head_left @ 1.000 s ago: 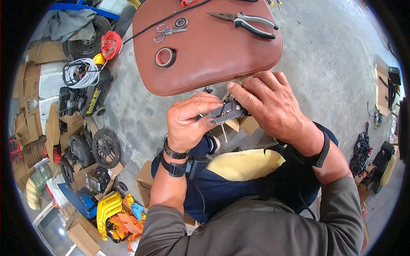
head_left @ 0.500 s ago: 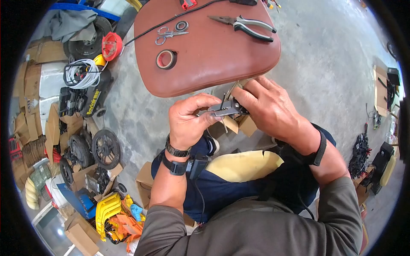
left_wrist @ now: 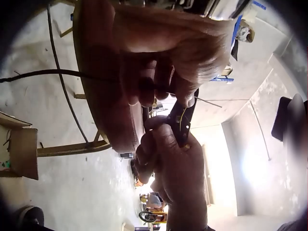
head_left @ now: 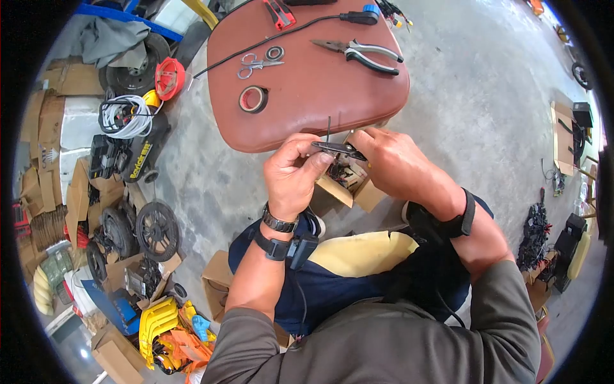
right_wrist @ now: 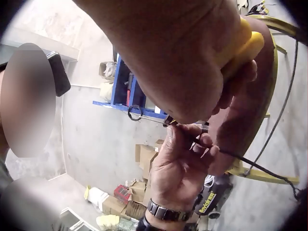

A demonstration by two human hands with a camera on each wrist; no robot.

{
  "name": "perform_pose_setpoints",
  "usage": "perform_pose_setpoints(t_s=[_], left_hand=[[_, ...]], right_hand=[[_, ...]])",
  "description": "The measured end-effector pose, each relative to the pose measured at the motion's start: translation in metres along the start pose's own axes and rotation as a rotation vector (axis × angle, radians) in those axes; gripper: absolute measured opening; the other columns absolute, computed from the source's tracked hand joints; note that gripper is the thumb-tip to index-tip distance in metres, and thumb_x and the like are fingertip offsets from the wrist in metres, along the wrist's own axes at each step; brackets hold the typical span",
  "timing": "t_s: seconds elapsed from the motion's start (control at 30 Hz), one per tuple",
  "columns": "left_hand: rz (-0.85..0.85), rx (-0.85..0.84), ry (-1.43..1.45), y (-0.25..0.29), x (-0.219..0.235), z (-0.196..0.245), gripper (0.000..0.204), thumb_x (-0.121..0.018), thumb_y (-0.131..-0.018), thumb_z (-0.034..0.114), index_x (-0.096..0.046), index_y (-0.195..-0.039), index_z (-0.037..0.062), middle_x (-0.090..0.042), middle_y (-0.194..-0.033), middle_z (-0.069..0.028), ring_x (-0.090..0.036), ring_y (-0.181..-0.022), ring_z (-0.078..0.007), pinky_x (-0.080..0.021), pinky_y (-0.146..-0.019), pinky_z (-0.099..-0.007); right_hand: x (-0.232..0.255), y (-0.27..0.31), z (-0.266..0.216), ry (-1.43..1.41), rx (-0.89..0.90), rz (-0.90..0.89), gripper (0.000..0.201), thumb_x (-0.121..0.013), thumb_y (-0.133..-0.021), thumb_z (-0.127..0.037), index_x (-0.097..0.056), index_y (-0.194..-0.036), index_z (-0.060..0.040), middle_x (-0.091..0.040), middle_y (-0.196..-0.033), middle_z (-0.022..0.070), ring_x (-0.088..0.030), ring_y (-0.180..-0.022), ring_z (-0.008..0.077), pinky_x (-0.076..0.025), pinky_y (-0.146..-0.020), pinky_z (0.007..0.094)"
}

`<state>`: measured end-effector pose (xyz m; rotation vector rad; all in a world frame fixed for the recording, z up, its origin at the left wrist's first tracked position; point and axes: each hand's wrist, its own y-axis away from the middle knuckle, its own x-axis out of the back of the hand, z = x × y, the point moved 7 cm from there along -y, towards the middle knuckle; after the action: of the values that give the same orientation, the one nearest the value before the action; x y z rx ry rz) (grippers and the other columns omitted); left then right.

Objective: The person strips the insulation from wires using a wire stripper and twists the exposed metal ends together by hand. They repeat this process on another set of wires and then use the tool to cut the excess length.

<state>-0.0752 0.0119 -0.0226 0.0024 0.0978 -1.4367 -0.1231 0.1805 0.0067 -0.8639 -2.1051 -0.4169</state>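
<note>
My right hand (head_left: 400,163) grips wire strippers by their yellow handles (right_wrist: 245,50). The dark, flat head of the wire strippers (head_left: 334,148) points left, toward my left hand (head_left: 291,179). A thin black cable (right_wrist: 236,155) passes through the left hand, pinched by thumb and fingers right at the tool's head. In the left wrist view the slim end of the cable (left_wrist: 210,103) sticks out beyond the head. How the blades sit on the cable is hidden by the fingers.
A red-brown padded stool (head_left: 307,109) stands ahead, bearing pliers (head_left: 358,54), small scissors (head_left: 257,64), a tape roll (head_left: 253,99), a red utility knife (head_left: 279,14) and a black cable with a blue-ended connector (head_left: 361,16). An open cardboard box (head_left: 336,191) sits below the hands.
The wire strippers have turned from showing their flat face to nearly edge-on. Both hands stay close together, and the cable now stands up toward the stool. The head view has shifted slightly.
</note>
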Motion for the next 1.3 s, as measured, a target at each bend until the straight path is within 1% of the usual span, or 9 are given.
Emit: perform_pose_setpoints(t_s=[0.1,0.17,0.3,0.4,0.5,0.7,0.9,1.07,1.3], left_hand=[[0.065,-0.038,-0.055,-0.002,0.002,-0.007,0.016,-0.07,-0.09,-0.006,-0.067,-0.105,-0.0058,-0.068,-0.1,-0.0097,-0.069,-0.084,-0.017,-0.06,-0.076,-0.0311],[0.092,-0.077,-0.142,-0.002,0.005,-0.006,0.015,-0.069,-0.091,-0.004,-0.066,-0.106,-0.0053,-0.068,-0.1,-0.0093,-0.069,-0.086,-0.0168,-0.061,-0.076,-0.0319],[0.185,-0.074,-0.055,-0.001,0.01,0.0,0.013,-0.067,-0.095,0.001,-0.067,-0.106,-0.005,-0.068,-0.1,-0.0088,-0.069,-0.088,-0.0173,-0.063,-0.078,-0.0341],[0.23,-0.068,0.03,-0.001,0.009,0.007,0.013,-0.067,-0.096,0.005,-0.067,-0.104,-0.0051,-0.069,-0.1,-0.009,-0.069,-0.089,-0.018,-0.064,-0.078,-0.0352],[0.218,-0.079,0.005,-0.001,0.009,0.01,0.014,-0.066,-0.097,0.007,-0.067,-0.103,-0.0053,-0.069,-0.1,-0.0095,-0.069,-0.088,-0.0183,-0.064,-0.077,-0.035],[0.178,-0.072,-0.041,-0.002,0.008,0.008,0.015,-0.065,-0.098,0.009,-0.067,-0.1,-0.0055,-0.069,-0.096,-0.0102,-0.07,-0.083,-0.0187,-0.062,-0.073,-0.0332],[0.15,0.026,0.024,-0.003,0.006,0.006,0.016,-0.064,-0.099,0.011,-0.066,-0.095,-0.0041,-0.07,-0.091,-0.0105,-0.069,-0.081,-0.0183,-0.062,-0.071,-0.0326],[0.185,0.035,0.111,-0.005,0.0,0.012,0.02,-0.062,-0.101,0.015,-0.066,-0.097,-0.0034,-0.071,-0.092,-0.0116,-0.07,-0.081,-0.0188,-0.063,-0.067,-0.0327],[0.094,0.038,0.261,-0.004,-0.001,0.006,0.024,-0.061,-0.102,0.021,-0.063,-0.107,-0.0019,-0.071,-0.098,-0.0152,-0.071,-0.082,-0.0229,-0.063,-0.062,-0.0343]], right_hand=[[-0.001,-0.004,0.003,-0.037,-0.003,0.053,0.031,-0.07,-0.075,-0.004,-0.058,-0.103,-0.001,-0.066,-0.094,0.0196,-0.066,-0.092,0.04,-0.054,-0.074,0.0485],[0.005,-0.005,-0.003,-0.128,0.05,0.124,0.037,-0.07,-0.075,-0.003,-0.057,-0.11,-0.0006,-0.066,-0.093,0.02,-0.066,-0.093,0.0408,-0.053,-0.076,0.0486],[0.017,-0.003,-0.009,-0.199,0.148,0.287,0.047,-0.068,-0.075,0.0,-0.055,-0.121,0.0002,-0.066,-0.093,0.0202,-0.065,-0.095,0.0408,-0.052,-0.081,0.0488],[0.012,-0.006,-0.002,-0.091,0.103,0.206,0.045,-0.067,-0.075,0.0,-0.056,-0.119,0.0004,-0.067,-0.097,0.0198,-0.065,-0.095,0.0393,-0.052,-0.081,0.0482],[0.01,-0.006,-0.006,0.047,0.162,0.254,0.044,-0.067,-0.075,-0.002,-0.057,-0.118,-0.0002,-0.068,-0.096,0.0191,-0.066,-0.096,0.0376,-0.052,-0.081,0.0474],[0.003,-0.005,-0.002,-0.034,0.119,0.163,0.04,-0.067,-0.078,-0.007,-0.057,-0.116,0.0,-0.069,-0.082,0.0184,-0.068,-0.087,0.0388,-0.054,-0.073,0.0485],[-0.002,-0.002,0.0,-0.084,0.054,0.105,0.043,-0.067,-0.081,-0.008,-0.056,-0.122,0.0009,-0.069,-0.084,0.0197,-0.069,-0.083,0.0395,-0.055,-0.068,0.0478],[-0.004,-0.005,-0.005,-0.013,0.058,0.151,0.05,-0.065,-0.08,-0.005,-0.052,-0.128,0.0028,-0.069,-0.091,0.0207,-0.069,-0.085,0.0378,-0.055,-0.071,0.0462],[-0.003,-0.01,-0.009,0.055,0.052,0.137,0.056,-0.064,-0.076,-0.002,-0.049,-0.129,0.003,-0.067,-0.097,0.0184,-0.066,-0.094,0.0345,-0.053,-0.081,0.0425]])
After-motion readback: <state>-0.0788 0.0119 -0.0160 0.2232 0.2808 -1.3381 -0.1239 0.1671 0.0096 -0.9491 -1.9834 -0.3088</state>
